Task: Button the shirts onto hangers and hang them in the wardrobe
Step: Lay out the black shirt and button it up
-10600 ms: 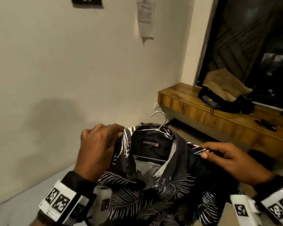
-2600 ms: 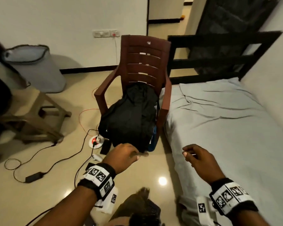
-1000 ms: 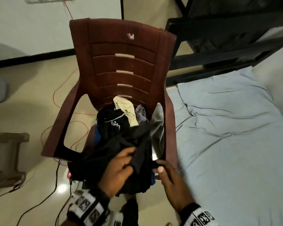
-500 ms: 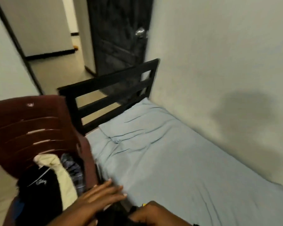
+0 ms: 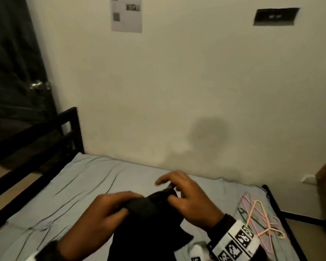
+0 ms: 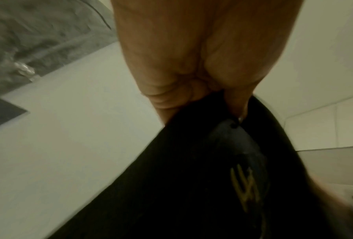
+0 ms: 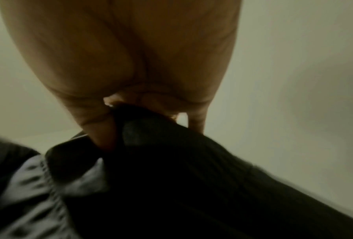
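Pinching black shirt [image 5: 149, 217] between left hand [image 5: 109, 210] and right hand [image 5: 188, 200], both grips grasping its top edge

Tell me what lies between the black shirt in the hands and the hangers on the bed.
Only the right hand and its wrist. Both hands hold the shirt; the left hand is on the far side. The hangers lie right of that wrist on bare sheet.

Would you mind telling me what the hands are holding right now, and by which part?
Both hands grip a black garment at its bunched top edge: left hand on its left side, right hand pinching the right. Which part of the garment cannot be told.
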